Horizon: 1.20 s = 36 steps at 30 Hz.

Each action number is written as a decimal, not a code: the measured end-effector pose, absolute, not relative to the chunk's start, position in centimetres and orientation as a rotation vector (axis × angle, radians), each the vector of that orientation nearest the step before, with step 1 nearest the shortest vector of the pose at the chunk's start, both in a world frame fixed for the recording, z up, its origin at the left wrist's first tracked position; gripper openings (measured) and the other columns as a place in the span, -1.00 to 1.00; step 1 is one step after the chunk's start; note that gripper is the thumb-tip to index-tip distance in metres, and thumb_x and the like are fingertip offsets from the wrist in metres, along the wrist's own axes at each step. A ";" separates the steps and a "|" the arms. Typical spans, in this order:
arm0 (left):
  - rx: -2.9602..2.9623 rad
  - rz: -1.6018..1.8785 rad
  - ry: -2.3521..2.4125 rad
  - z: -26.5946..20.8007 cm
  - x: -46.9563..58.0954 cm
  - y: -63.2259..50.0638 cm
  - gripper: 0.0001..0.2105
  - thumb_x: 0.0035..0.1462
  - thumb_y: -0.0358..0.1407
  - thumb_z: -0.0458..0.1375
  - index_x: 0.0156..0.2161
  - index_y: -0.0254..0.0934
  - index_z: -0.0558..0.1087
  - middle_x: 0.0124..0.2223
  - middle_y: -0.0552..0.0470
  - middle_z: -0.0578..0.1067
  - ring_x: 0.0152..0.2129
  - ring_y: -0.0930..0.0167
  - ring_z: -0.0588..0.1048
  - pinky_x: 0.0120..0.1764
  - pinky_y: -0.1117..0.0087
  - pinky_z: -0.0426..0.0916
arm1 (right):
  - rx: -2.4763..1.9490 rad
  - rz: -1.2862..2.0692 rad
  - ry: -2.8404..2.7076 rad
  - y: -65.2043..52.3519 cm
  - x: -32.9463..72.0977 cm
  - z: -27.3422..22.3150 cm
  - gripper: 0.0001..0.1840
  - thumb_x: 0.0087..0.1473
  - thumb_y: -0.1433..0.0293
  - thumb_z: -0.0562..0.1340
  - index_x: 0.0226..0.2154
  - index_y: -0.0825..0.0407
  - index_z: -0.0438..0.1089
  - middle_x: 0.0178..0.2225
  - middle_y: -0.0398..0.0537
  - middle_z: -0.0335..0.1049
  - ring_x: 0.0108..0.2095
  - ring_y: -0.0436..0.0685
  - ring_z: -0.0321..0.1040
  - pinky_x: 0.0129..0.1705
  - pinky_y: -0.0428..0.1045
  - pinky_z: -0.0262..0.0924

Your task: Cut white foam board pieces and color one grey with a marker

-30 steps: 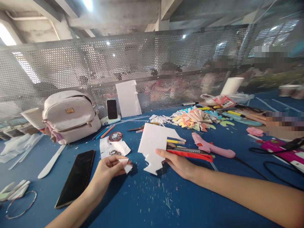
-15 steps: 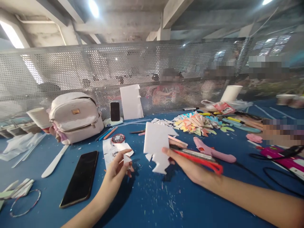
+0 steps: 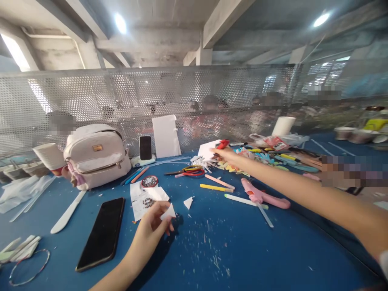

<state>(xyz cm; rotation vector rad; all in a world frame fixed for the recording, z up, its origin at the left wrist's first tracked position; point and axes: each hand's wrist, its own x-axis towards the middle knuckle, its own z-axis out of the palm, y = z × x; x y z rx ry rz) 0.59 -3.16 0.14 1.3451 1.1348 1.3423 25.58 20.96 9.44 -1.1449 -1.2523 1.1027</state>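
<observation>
My left hand (image 3: 148, 228), low over the blue table, pinches a small white cut piece (image 3: 169, 211) between thumb and fingers. Across the table, my right hand (image 3: 223, 155) reaches to the scrap pile, closed on a white board (image 3: 206, 150). A red-handled utility knife (image 3: 223, 144) is in that same hand; its blade is not visible. Beneath and beside the board lie white scraps (image 3: 204, 163) and coloured cut pieces (image 3: 228, 167). One white triangular offcut (image 3: 188, 202) rests to the right of my left hand.
Scissors (image 3: 189, 171), a yellow pen (image 3: 216, 188) and a pink glue gun (image 3: 262, 196) lie mid-table. Left are a large phone (image 3: 101, 232), a white plastic knife (image 3: 68, 212) and a backpack (image 3: 95, 157). A smaller phone (image 3: 146, 148) stands before a perforated metal screen (image 3: 127, 89).
My right hand has moved forward, carrying the white board and utility knife to the scrap pile. The scissors and pens are now uncovered. My left hand still holds its small piece, shifted slightly right.
</observation>
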 end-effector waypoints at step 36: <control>2.608 0.759 1.193 1.2 3.5 -5.6 -0.59 0.39 0.05 -0.11 -0.16 -0.23 0.40 -0.28 -0.02 0.50 -0.41 0.33 0.47 -0.35 0.35 0.37 | -0.693 1.246 -2.395 3.1 28.0 7.1 -0.76 0.23 0.24 0.08 -0.33 0.04 0.34 -0.39 -0.09 0.43 -0.45 0.03 0.30 -0.39 -0.10 0.18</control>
